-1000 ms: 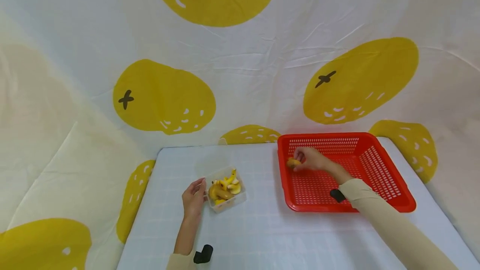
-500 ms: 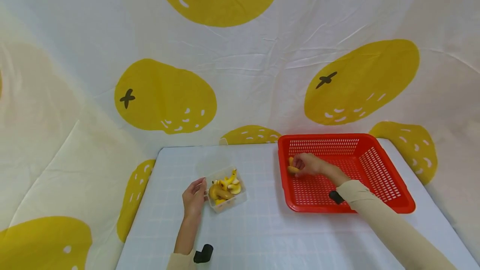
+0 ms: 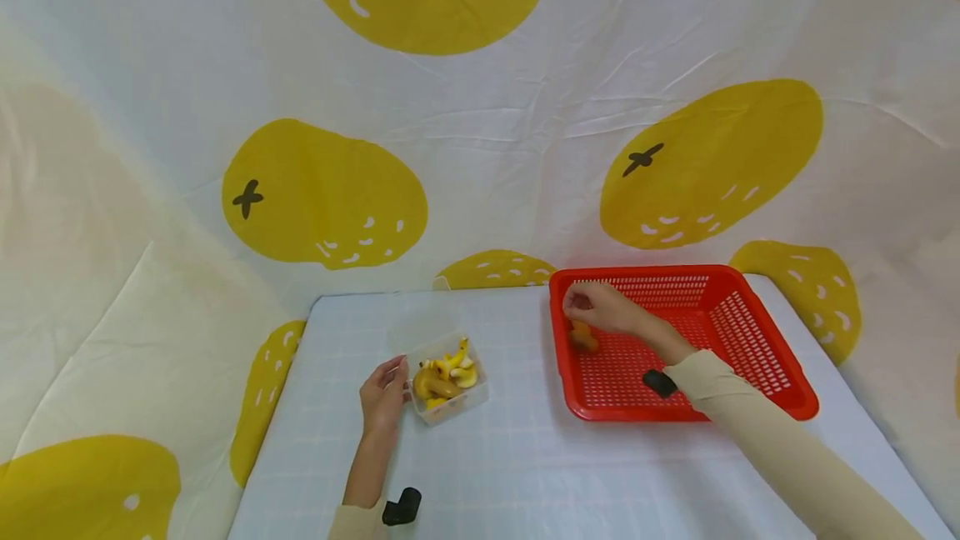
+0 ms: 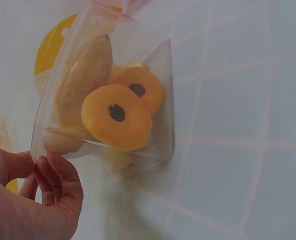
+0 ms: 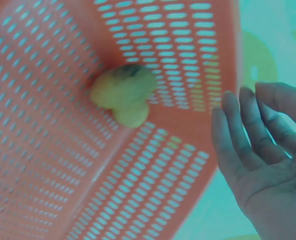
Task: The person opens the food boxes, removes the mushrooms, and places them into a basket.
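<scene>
My left hand [image 3: 384, 397] pinches the near left rim of a clear plastic box [image 4: 164, 127], thumb on one side and fingers on the other. Small bananas [image 3: 454, 358] and a brown curved piece [image 3: 442, 387] lie inside. Through its wall, the left wrist view shows two round orange pieces [image 4: 105, 107] with dark centres. Over the back left corner of a red perforated basket [image 3: 615, 415] is my right hand [image 3: 603, 307], fingers loosely bent and holding nothing. Below it in that corner, yellow-brown rounded pieces [image 5: 123, 90] rest together, one with a dark patch.
Box and basket stand on a white table [image 3: 517, 473] with a faint grid pattern, the basket to the right. A white cloth [image 3: 510, 182] printed with big yellow fruit hangs behind and at the sides. Black wrist cameras sit on both forearms.
My right hand has let go of a yellow-brown piece in the basket corner and lifted up towards the back left rim. My left hand stays at the box.
</scene>
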`<state>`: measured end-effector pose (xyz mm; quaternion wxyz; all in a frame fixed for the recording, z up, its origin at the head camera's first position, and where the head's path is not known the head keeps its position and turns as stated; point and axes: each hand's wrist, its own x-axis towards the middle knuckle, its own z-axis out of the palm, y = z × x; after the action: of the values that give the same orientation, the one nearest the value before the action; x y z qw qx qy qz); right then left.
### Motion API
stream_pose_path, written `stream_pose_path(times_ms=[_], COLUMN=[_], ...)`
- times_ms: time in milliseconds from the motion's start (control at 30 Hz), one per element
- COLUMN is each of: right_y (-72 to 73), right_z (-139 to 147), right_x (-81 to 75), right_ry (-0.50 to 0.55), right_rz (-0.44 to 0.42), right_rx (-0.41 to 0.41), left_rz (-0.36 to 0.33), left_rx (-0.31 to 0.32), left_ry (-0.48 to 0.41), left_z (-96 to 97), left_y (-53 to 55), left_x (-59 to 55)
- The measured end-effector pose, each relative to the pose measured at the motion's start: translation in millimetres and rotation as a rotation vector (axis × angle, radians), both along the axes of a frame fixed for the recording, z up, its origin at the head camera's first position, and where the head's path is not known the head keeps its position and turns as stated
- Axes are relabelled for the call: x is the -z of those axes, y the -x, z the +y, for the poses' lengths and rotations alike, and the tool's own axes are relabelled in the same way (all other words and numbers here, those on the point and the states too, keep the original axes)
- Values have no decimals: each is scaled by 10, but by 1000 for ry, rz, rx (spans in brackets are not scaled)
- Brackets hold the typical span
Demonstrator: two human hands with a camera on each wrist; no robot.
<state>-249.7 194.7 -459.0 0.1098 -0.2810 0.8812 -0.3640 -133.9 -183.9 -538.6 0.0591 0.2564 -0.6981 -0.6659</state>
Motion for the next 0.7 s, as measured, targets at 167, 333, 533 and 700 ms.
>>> stream_pose_path(times_ms=[167,333,533,700], right_y=[-13,-38,-69,-63], right_z=[-157,-361,-615,-804], right_x=[-100,-142,-160,-120], right_ry=[34,56,80,111], right_rz=[7,26,4,5], right_rx=[-7,-36,-72,-129], left_rz=[1,-4,-16,-12], left_rx=[-2,-4,-9,-17], left_ry=[5,7,14,9], left_z=[6,5,15,24], left_y=[-5,-1,1,6], left_x=[2,11,3,4])
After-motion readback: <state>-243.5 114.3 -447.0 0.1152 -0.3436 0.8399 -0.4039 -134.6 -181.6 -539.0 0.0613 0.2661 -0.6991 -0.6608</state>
